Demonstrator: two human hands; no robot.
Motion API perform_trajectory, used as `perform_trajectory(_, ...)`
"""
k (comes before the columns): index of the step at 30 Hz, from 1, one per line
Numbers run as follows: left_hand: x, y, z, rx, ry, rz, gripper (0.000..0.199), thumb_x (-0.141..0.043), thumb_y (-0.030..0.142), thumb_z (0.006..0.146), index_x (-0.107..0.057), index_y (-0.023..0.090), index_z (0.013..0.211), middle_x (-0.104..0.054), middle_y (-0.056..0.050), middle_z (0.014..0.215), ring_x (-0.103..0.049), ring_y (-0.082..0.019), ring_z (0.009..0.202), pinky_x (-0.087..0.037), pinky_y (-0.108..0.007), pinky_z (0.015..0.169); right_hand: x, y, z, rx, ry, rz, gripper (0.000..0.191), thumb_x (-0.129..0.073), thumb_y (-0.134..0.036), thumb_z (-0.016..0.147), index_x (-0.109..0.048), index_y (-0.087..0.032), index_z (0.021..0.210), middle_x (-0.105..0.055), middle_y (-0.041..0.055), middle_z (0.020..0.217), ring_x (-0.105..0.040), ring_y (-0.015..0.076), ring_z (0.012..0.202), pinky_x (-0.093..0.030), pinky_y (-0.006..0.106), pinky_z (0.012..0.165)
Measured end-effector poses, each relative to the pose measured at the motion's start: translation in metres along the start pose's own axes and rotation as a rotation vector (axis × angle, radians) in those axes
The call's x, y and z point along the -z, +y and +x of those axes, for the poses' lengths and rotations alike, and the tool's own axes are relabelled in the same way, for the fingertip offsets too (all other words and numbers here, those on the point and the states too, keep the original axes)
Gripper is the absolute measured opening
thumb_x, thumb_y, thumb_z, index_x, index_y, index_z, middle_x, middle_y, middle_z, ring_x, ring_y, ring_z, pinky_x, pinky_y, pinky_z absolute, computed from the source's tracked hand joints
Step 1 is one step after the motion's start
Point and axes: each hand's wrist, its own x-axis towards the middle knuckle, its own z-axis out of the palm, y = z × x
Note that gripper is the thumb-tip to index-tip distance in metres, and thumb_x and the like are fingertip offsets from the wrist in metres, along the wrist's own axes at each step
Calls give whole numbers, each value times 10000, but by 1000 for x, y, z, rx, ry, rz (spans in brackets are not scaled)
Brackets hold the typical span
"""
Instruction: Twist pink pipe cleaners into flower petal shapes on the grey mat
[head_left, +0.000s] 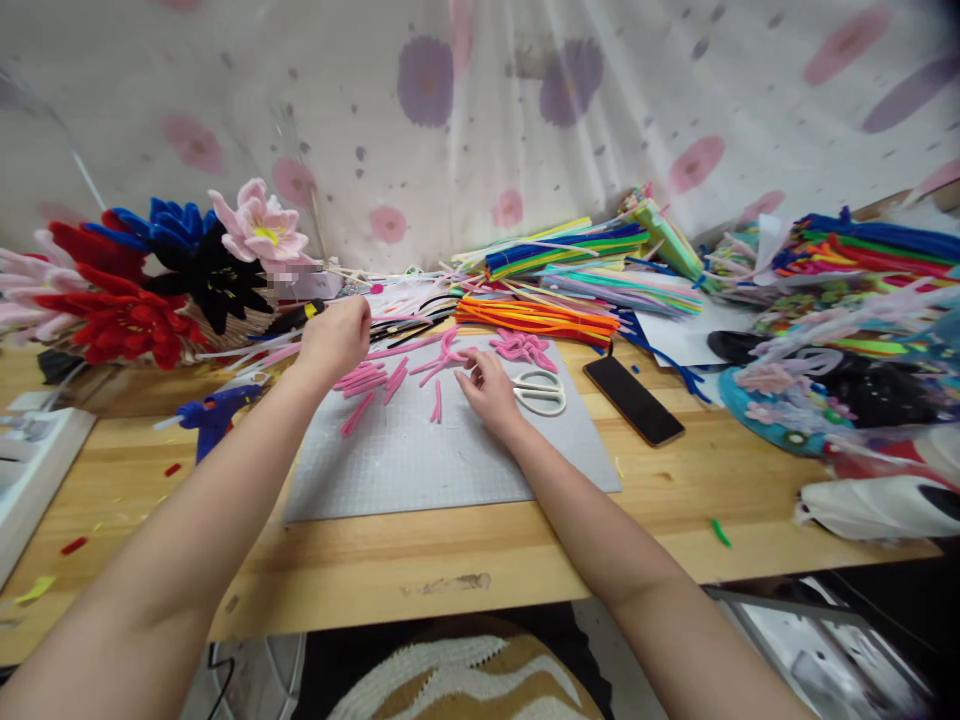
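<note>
My left hand point(339, 338) is closed in a fist above the left back part of the grey cutting mat point(465, 470). What it grips, if anything, is hidden. My right hand point(489, 388) rests low over the mat, fingers bent and thumb apart, its fingertips beside a branched bundle of pink pipe cleaners point(448, 352). Short cut pink pipe cleaners point(360, 378) lie in a pile below my left hand, with a few loose ones nearby. A looped pink pipe-cleaner shape point(523, 347) sits at the mat's back right. White-handled scissors point(541, 393) lie right of my right hand.
A black phone point(634, 400) lies right of the mat. Orange pipe cleaners point(536, 320) and other coloured bundles line the back. At the left are a blue glue gun point(214, 412), fuzzy flowers point(135, 310) and a white power strip point(37, 470).
</note>
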Motion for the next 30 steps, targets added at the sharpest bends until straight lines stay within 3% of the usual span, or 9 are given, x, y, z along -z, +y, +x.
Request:
perform_trajectory(4, 3, 20, -21, -199, -112, -115, 181, -437, 240, 796, -586, 186, 882, -622, -69, 852, -567, -215, 805, -390, -294, 710, 7, -13, 18, 164, -84, -254, 414, -562, -300, 782, -523, -193, 1179, -581, 97, 960, -524, 207, 845, -411, 328, 755)
perform_trajectory(8, 3, 34, -33, -200, -115, -414, 223, -466, 288, 795, -589, 180, 947, -625, -40, 833, -548, -155, 723, -396, -255, 673, 6, -23, 34, 203, -184, -346, 181, -491, -276, 834, -639, -177, 804, -590, 82, 823, -519, 198, 815, -384, 306, 718)
perform_trajectory(11, 4, 31, -39, -97, -84, -566, 307, -424, 336, 827, -580, 174, 1036, -615, -25, 797, -536, -140, 680, -402, -253, 659, 15, -27, 45, 184, -31, -208, 196, -479, -269, 838, -627, -177, 748, -580, 57, 782, -513, 165, 782, -374, 277, 702)
perform_trajectory(14, -2, 24, -47, -10, -114, -621, 332, -367, 363, 853, -623, 169, 938, -595, -26, 740, -541, -156, 700, -414, -272, 674, 25, -31, 52, 93, 75, 32, 180, -531, -303, 795, -618, -161, 730, -546, 27, 714, -487, 132, 695, -364, 258, 650)
perform_trajectory(17, -19, 26, -56, 94, -127, -826, 316, -389, 375, 845, -626, 169, 883, -593, -41, 800, -549, -162, 770, -437, -284, 699, 24, -33, 51, -79, -74, 373, 222, -593, -372, 725, -596, -153, 686, -484, -11, 611, -418, 91, 569, -315, 232, 541)
perform_trajectory(21, -43, 48, -65, 351, -213, -1323, 201, -438, 303, 823, -587, 168, 838, -583, -46, 810, -560, -126, 673, -484, -299, 649, 9, -30, 39, -284, -348, 707, 264, -635, -415, 660, -593, -156, 690, -375, -62, 497, -304, 52, 450, -224, 213, 449)
perform_trajectory(24, -50, 64, -67, 502, -303, -1544, 168, -434, 259, 838, -554, 152, 789, -600, -63, 838, -604, -131, 679, -516, -337, 673, -1, -25, 31, -334, -364, 757, 286, -659, -426, 627, -575, -156, 671, -403, -65, 492, -326, 44, 444, -220, 205, 436)
perform_trajectory(27, -50, 72, -67, 540, -413, -1582, 166, -410, 231, 861, -548, 143, 831, -616, -62, 783, -619, -134, 632, -530, -307, 602, -6, -22, 27, -345, -343, 766, 311, -661, -447, 617, -546, -158, 640, -444, -62, 501, -349, 39, 440, -232, 198, 428)
perform_trajectory(30, -50, 75, -67, 565, -439, -1600, 142, -433, 236, 864, -540, 143, 851, -611, -40, 711, -606, -108, 555, -519, -246, 531, -10, -21, 26, -329, -376, 774, 327, -668, -451, 608, -546, -149, 636, -489, -50, 516, -376, 41, 445, -252, 196, 430)
